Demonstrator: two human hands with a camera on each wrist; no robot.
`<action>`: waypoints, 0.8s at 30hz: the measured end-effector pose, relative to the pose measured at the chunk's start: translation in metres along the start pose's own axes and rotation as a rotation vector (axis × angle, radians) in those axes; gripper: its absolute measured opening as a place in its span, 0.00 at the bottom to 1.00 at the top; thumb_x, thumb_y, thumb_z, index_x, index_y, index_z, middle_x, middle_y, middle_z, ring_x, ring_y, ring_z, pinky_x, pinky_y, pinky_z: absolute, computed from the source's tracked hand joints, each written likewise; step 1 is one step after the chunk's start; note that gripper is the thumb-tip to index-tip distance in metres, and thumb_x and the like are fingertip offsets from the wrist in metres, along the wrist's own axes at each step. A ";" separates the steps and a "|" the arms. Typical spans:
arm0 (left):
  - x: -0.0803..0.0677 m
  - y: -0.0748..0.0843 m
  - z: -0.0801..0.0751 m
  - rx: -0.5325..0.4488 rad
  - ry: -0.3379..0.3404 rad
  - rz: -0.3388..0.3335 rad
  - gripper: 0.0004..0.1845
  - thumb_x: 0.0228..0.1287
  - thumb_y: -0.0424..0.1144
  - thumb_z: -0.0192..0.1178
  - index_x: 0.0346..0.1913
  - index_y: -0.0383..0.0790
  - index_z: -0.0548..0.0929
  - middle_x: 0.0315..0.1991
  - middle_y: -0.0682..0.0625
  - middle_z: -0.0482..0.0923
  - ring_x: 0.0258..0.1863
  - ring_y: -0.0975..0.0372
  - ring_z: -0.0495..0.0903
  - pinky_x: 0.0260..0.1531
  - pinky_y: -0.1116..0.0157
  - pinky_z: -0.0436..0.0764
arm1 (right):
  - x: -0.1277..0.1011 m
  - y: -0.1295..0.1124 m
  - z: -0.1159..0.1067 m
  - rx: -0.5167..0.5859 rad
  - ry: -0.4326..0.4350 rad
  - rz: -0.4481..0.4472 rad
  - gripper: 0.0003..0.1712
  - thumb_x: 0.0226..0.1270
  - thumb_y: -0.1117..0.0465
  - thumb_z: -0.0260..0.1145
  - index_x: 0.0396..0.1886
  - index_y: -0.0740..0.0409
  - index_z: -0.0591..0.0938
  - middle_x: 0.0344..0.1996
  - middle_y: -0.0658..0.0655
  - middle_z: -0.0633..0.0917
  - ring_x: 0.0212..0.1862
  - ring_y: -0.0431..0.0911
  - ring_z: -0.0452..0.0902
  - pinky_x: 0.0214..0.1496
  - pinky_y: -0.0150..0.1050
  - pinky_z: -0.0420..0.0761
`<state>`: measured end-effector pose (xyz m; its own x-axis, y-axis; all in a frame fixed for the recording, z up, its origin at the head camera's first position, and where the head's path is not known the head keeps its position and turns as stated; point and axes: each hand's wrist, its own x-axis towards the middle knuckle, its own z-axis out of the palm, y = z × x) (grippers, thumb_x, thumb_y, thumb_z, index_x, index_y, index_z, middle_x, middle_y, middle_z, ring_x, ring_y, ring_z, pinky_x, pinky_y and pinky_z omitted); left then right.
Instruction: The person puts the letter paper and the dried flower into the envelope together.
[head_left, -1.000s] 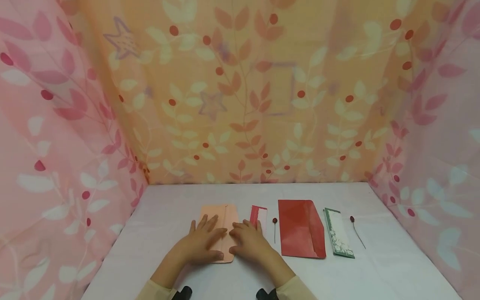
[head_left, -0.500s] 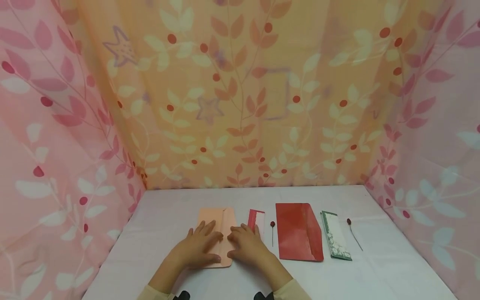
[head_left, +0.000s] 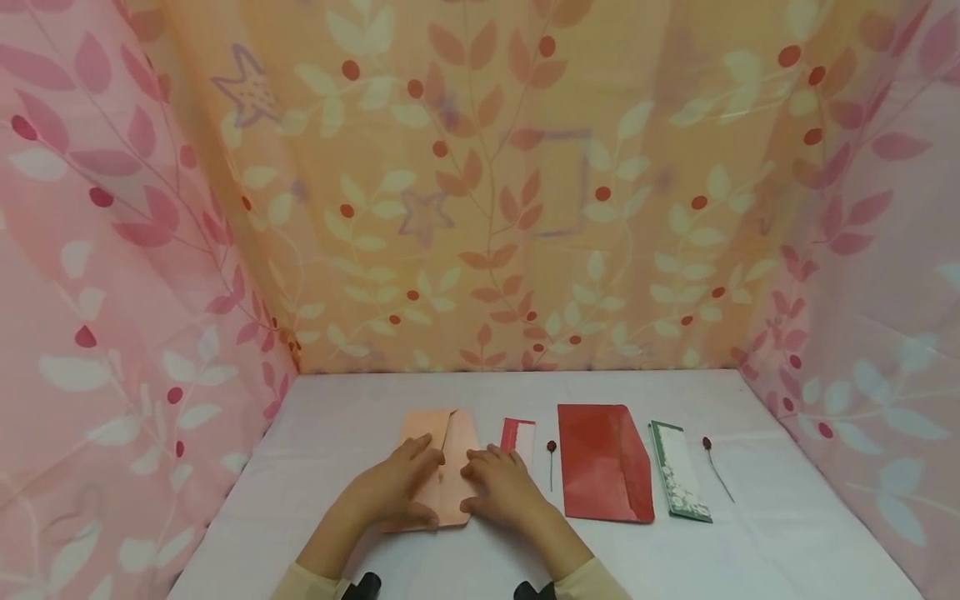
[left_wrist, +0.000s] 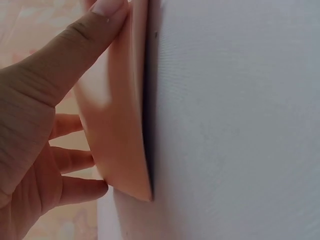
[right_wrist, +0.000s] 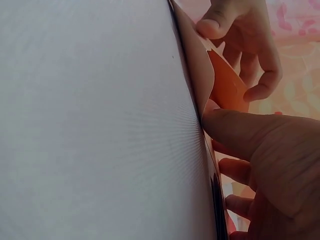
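A peach paper envelope lies on the white table under both hands, its flap side to the right. My left hand holds the envelope's left part, thumb at the near end and bent fingers across the paper. The left wrist view shows the thumb on the envelope, which bows up off the table. With thumb and fingers, my right hand pinches the flap edge. A gap shows between flap and body, with orange paper visible in it in the right wrist view. The palms hide parts of the envelope.
Right of the hands lie a pink-edged card, partly covered, a dried flower stem, a red envelope, a green-bordered card and a second flower stem. Patterned curtains enclose the table.
The gap between the envelope's flap and body has widened. My left hand has turned a little and its fingers are more bent. The right hand stays at the flap; the head view shifted slightly.
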<state>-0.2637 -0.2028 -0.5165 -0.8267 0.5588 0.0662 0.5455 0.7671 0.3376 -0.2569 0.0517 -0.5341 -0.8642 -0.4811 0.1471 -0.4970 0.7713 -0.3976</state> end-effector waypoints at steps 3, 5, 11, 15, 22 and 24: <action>-0.001 0.002 -0.004 -0.005 0.009 0.011 0.47 0.38 0.70 0.76 0.63 0.57 0.72 0.77 0.38 0.60 0.74 0.34 0.62 0.59 0.39 0.77 | 0.000 0.003 0.001 -0.007 0.005 0.002 0.27 0.58 0.41 0.76 0.55 0.45 0.86 0.68 0.52 0.79 0.74 0.60 0.66 0.74 0.68 0.61; -0.002 0.003 -0.007 -0.019 0.010 0.015 0.47 0.37 0.68 0.78 0.62 0.56 0.72 0.77 0.37 0.61 0.74 0.34 0.62 0.60 0.38 0.76 | 0.000 0.004 0.003 -0.008 0.005 0.004 0.27 0.58 0.40 0.76 0.56 0.44 0.86 0.68 0.51 0.79 0.74 0.59 0.66 0.74 0.68 0.60; -0.002 0.007 -0.011 -0.005 -0.003 0.010 0.46 0.36 0.65 0.81 0.60 0.54 0.72 0.76 0.37 0.62 0.74 0.36 0.64 0.62 0.40 0.76 | 0.000 0.006 0.006 0.011 -0.008 0.001 0.27 0.59 0.40 0.75 0.56 0.44 0.86 0.69 0.53 0.78 0.75 0.60 0.64 0.74 0.69 0.58; -0.003 0.010 -0.010 0.008 0.005 0.004 0.45 0.34 0.63 0.82 0.58 0.53 0.73 0.75 0.38 0.64 0.72 0.40 0.67 0.62 0.43 0.77 | 0.002 0.006 0.010 0.001 -0.007 -0.009 0.27 0.59 0.41 0.76 0.56 0.45 0.86 0.69 0.54 0.78 0.74 0.61 0.65 0.75 0.68 0.58; -0.002 0.010 -0.010 -0.020 0.015 0.027 0.46 0.30 0.62 0.82 0.56 0.52 0.74 0.72 0.36 0.66 0.69 0.40 0.72 0.59 0.43 0.79 | 0.002 -0.001 0.008 -0.091 0.002 -0.015 0.34 0.56 0.40 0.77 0.60 0.47 0.83 0.68 0.53 0.79 0.72 0.59 0.70 0.74 0.66 0.63; -0.001 0.008 -0.008 -0.013 0.020 0.031 0.47 0.30 0.64 0.82 0.57 0.52 0.74 0.72 0.36 0.66 0.68 0.41 0.73 0.60 0.44 0.79 | 0.000 -0.006 -0.002 -0.103 0.016 -0.017 0.35 0.57 0.40 0.76 0.62 0.49 0.82 0.67 0.54 0.80 0.71 0.59 0.71 0.73 0.63 0.65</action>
<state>-0.2596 -0.1993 -0.5059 -0.8122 0.5755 0.0956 0.5691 0.7456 0.3469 -0.2542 0.0474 -0.5302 -0.8564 -0.4881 0.1681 -0.5161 0.8025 -0.2994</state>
